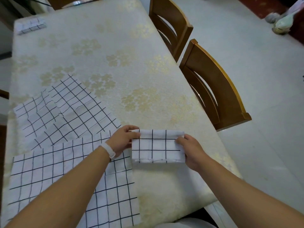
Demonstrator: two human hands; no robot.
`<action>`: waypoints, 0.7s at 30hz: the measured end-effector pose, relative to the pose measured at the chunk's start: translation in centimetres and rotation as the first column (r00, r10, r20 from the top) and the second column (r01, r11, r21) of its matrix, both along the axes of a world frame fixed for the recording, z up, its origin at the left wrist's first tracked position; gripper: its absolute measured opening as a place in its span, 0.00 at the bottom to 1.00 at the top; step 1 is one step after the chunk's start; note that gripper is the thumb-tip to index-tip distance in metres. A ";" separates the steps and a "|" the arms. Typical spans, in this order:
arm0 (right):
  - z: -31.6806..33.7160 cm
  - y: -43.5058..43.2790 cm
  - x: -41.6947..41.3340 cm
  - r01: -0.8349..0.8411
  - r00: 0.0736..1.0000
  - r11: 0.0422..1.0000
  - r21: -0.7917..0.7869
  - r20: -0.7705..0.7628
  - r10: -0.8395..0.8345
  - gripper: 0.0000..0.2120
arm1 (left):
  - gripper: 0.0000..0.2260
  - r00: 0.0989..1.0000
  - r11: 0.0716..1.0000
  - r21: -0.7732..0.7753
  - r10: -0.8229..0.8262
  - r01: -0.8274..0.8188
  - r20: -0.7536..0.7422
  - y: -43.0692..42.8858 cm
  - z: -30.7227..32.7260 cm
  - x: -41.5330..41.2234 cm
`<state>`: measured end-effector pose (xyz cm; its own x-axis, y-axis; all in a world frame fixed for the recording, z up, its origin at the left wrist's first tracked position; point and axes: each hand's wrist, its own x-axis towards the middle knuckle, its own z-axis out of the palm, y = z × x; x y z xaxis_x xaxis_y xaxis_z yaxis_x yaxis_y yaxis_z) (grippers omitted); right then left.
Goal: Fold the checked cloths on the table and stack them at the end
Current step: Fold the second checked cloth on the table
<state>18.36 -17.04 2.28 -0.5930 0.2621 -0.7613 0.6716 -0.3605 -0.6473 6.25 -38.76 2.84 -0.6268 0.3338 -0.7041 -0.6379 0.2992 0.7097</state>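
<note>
While lying on the table (115,66), the folded cloth (158,145) is pinched by left hand (121,140) and right hand (190,148).

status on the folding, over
Left hand and right hand grip the folded cloth. Near spread cloth, far spread cloth unfolded at left. Folded piece at far corner. Nothing blocking.

- I see bare tablecloth (115,51) open through the middle to the far end.
- A spread checked cloth (49,175) and a rumpled checked cloth (65,109) cover my near left.
- A folded cloth (31,26) occupies the far-left corner.
- A near wooden chair (213,86) and a far wooden chair (171,25) crowd the right edge.
</note>
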 end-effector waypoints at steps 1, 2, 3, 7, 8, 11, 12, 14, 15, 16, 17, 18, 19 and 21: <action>0.3 -0.1 0.1 0.025 1.000 1.000 -0.009 0.003 -0.025 0.09 | 0.09 0.999 0.999 0.019 0.039 -0.039 0.024 -0.3 0.2 0.9; 0.6 -0.3 0.2 0.049 0.999 0.998 -0.024 0.000 -0.049 0.10 | 0.08 0.997 0.997 0.030 0.069 -0.070 0.040 -0.4 0.5 1.9; 0.9 -0.5 0.3 0.068 0.998 0.997 -0.038 -0.005 -0.069 0.10 | 0.06 0.993 0.993 0.038 0.109 -0.111 0.051 -0.6 0.8 3.0; 2.3 -1.5 1.1 0.090 0.996 0.995 -0.053 -0.024 -0.091 0.09 | 0.04 0.957 0.954 0.094 0.275 -0.283 0.094 -1.6 0.9 5.9; 2.5 -1.8 1.5 0.090 0.995 0.994 -0.054 -0.032 -0.091 0.09 | 0.04 0.952 0.948 0.098 0.295 -0.303 0.084 -1.9 1.0 6.5; 3.5 -2.8 2.5 0.088 0.994 0.994 -0.059 -0.058 -0.091 0.11 | 0.08 0.942 0.936 0.107 0.333 -0.336 0.046 -2.8 1.1 7.7; 3.6 -3.0 2.9 0.087 0.994 0.994 -0.065 -0.062 -0.091 0.13 | 0.09 0.937 0.927 0.136 0.348 -0.350 0.038 -3.0 1.3 8.1; 4.1 -3.6 3.6 0.089 0.993 0.993 -0.071 -0.075 -0.094 0.15 | 0.12 0.933 0.920 0.160 0.358 -0.357 0.027 -3.4 2.0 8.7; 4.4 -3.9 4.0 0.088 0.992 0.994 -0.064 -0.081 -0.093 0.15 | 0.11 0.933 0.916 0.181 0.360 -0.358 0.019 -3.5 2.6 9.0; 4.8 -4.2 4.4 0.086 0.992 0.995 -0.057 -0.089 -0.091 0.13 | 0.08 0.929 0.909 0.202 0.370 -0.365 0.014 -3.6 3.0 9.3; 5.0 -4.4 4.7 0.084 0.991 0.995 -0.056 -0.097 -0.089 0.12 | 0.04 0.924 0.900 0.221 0.382 -0.375 0.012 -3.6 3.5 9.6; 5.2 -4.5 5.0 0.090 0.990 0.994 -0.058 -0.106 -0.096 0.11 | 0.01 0.921 0.892 0.242 0.388 -0.382 0.021 -3.6 3.6 9.8; 5.6 -4.6 5.4 0.095 0.988 0.994 -0.056 -0.117 -0.101 0.12 | 0.03 0.918 0.884 0.259 0.395 -0.390 0.035 -3.5 3.5 10.0; 6.0 -4.8 6.0 0.115 0.983 0.992 -0.044 -0.138 -0.120 0.13 | 0.04 0.921 0.880 0.283 0.388 -0.382 0.036 -3.3 3.8 10.3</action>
